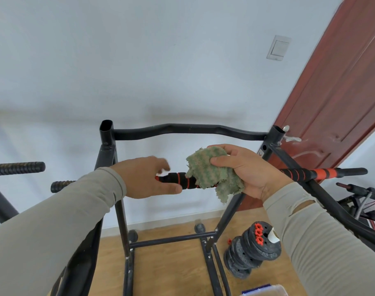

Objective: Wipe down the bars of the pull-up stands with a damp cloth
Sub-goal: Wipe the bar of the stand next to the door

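Here, black pull-up stand (109, 159) fills middle, far bent bar (188, 129) on top. Nearer, red-black padded bar (178, 181) runs left-right, just under both hands. Right hand (248, 169) nearer to work: fingers curled round green cloth (208, 171), cloth touching bar. Left hand (148, 178) at bar's left end, fingers loose, thumb under bar, not gripping.

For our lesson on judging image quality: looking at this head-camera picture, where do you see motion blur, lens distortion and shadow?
Head view: the left hand has smeared fingertips, motion blur, while the right hand and the green cloth stay sharp; wide-angle distortion slants the door and the light switch; soft, even light, with only a faint shadow on the wall.
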`<control>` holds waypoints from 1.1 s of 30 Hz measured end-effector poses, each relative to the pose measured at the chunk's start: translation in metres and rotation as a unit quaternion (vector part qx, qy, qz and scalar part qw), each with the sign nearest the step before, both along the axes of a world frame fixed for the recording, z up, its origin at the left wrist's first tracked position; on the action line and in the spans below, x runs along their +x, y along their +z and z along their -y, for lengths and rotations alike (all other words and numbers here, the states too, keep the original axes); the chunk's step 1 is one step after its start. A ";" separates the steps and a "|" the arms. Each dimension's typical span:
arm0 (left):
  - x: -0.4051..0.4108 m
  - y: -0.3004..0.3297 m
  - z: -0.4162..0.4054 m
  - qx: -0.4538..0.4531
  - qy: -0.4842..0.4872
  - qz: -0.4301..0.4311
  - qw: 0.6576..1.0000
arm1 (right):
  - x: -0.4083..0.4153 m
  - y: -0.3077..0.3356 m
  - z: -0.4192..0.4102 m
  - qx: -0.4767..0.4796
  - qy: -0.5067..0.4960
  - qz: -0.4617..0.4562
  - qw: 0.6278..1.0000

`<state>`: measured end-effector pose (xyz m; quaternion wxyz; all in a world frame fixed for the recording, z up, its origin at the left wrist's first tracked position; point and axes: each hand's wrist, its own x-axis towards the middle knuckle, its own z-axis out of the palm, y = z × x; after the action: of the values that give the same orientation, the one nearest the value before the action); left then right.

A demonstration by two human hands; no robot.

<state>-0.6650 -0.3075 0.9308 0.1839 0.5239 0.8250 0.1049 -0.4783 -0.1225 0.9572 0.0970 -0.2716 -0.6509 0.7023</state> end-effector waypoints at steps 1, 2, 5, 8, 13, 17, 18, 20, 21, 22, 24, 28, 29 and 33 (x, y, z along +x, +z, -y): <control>0.003 0.002 -0.003 0.070 0.002 0.040 0.997 | 0.000 0.000 0.001 -0.006 0.004 -0.003 1.000; 0.008 0.005 -0.006 0.148 0.001 0.082 0.986 | -0.001 -0.001 0.002 -0.017 0.011 -0.010 1.000; 0.021 0.009 -0.018 0.288 -0.009 0.139 0.947 | -0.004 -0.001 0.004 -0.041 0.035 -0.029 0.998; 0.025 0.017 -0.022 0.358 0.013 0.157 0.920 | -0.004 0.000 0.000 -0.031 0.066 -0.033 0.997; 0.020 0.025 -0.021 0.392 0.000 0.237 0.889 | 0.001 0.004 -0.009 0.007 0.075 -0.016 0.997; 0.017 0.026 -0.018 0.347 0.020 0.374 0.860 | 0.004 0.007 -0.014 0.017 0.073 -0.021 0.997; 0.017 0.027 -0.018 0.329 0.026 0.407 0.852 | 0.005 0.007 -0.014 0.009 0.074 -0.021 0.997; 0.015 0.027 -0.018 0.312 0.036 0.446 0.838 | 0.007 0.008 -0.016 0.008 0.086 -0.015 0.996; 0.014 0.027 -0.018 0.315 0.038 0.455 0.832 | 0.007 0.007 -0.016 0.015 0.094 -0.010 0.995; 0.014 0.028 -0.018 0.320 0.039 0.464 0.825 | 0.007 0.008 -0.016 0.025 0.100 -0.005 0.995; 0.015 0.031 -0.018 0.330 0.036 0.491 0.806 | 0.007 0.009 -0.016 0.051 0.108 0.004 0.993; 0.014 0.038 -0.014 0.318 0.034 0.529 0.786 | 0.010 0.018 -0.016 0.076 0.112 -0.006 0.991; 0.012 0.038 -0.013 0.319 0.035 0.533 0.783 | 0.010 0.020 -0.017 0.087 0.108 -0.007 0.990; 0.008 0.039 -0.012 0.392 0.062 0.473 0.787 | 0.011 0.025 -0.022 0.156 0.089 0.029 0.983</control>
<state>-0.6570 -0.2955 0.9700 0.3236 0.3835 0.5533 0.6649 -0.4674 -0.1008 0.9824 0.0564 -0.2140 -0.7766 0.5898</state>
